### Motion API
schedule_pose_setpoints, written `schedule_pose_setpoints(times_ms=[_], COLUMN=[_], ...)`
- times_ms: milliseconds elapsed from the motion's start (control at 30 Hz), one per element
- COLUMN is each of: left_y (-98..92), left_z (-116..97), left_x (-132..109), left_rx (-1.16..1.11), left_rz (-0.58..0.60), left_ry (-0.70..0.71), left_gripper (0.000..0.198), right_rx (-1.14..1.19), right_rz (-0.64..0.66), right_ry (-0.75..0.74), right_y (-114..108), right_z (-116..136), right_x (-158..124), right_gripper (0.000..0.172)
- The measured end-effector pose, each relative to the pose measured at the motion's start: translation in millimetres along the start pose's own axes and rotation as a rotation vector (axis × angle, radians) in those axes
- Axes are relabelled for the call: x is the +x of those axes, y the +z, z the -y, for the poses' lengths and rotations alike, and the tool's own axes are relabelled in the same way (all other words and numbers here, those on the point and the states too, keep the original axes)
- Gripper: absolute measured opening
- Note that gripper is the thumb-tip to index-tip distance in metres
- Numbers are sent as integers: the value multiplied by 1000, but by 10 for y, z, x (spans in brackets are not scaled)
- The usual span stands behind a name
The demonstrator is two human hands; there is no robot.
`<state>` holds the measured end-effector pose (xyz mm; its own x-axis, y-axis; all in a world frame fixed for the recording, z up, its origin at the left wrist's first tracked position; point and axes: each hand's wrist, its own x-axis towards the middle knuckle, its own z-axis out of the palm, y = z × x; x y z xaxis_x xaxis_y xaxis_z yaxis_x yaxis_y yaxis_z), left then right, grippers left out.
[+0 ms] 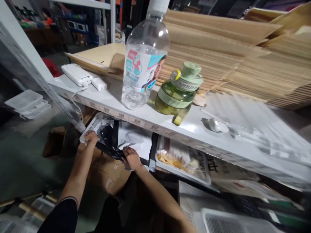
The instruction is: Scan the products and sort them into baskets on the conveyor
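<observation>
My left hand [91,137] is curled over the front left corner of a white perforated basket [84,135] under the shelf. A crumpled black plastic bag [107,135] and clear plastic lie in that basket. My right hand [132,157] is closed on the edge of the black plastic at the front, and part of its grip is hidden. Behind it a white sheet [136,140] lies flat between dark edges.
Above stand a large water bottle [143,64], a green drinking bottle [178,92] and a white power bank [76,74] on the shelf [111,97]. Stacked cardboard [206,51] is behind them. A white tray [191,174] holds yellowish pieces. A carton [109,171] sits below.
</observation>
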<state>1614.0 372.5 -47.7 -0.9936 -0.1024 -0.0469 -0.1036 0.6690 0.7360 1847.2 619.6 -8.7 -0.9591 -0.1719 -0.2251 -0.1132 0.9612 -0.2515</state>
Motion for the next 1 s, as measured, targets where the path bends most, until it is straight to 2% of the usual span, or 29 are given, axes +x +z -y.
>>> schedule_pose_setpoints(times_ms=[100, 200, 233, 300, 367, 467, 533, 633, 733, 833, 933, 1000], left_y=[-35, 79, 153, 332, 511, 722, 821, 930, 998, 1037, 1068, 1087], left_z=[39, 59, 45, -22, -118, -206, -175, -45, 32, -3, -67, -81], left_x=[-450, -1198, -1456, -1878, -2104, -2109, -2000, -1826, -1700, -1624, -1590, -1586], left_rx=[24, -79, -114, -75, 78, 330, 444, 488, 452, 438, 411, 367], left_rz=[-130, -199, -176, -38, 146, 353, 429, 430, 404, 414, 421, 429], left_ry=[14, 204, 305, 492, 644, 809, 850, 867, 907, 927, 898, 865], left_gripper=[27, 34, 36, 38, 40, 73, 79, 74, 76, 71, 63, 61], right_rx=[35, 87, 112, 179, 277, 471, 603, 757, 856, 977, 1003, 1006], right_rz=[22, -11, -37, -94, -137, -243, -401, -647, -794, -949, -1018, -1039], right_ry=[66, 168, 195, 223, 203, 141, 141, 156, 139, 62, -27, -33], right_y=[-114, -315, -402, -606, -831, -1149, -1311, -1458, -1542, -1634, -1775, -1906], right_z=[9, 4, -9, -60, -127, -182, -144, 23, 244, 460, 642, 727], right_x=[24, 101, 141, 233, 327, 417, 417, 316, 100, -199, -509, -691], right_gripper=[34, 29, 26, 18, 18, 46, 56, 63, 72, 70, 63, 63])
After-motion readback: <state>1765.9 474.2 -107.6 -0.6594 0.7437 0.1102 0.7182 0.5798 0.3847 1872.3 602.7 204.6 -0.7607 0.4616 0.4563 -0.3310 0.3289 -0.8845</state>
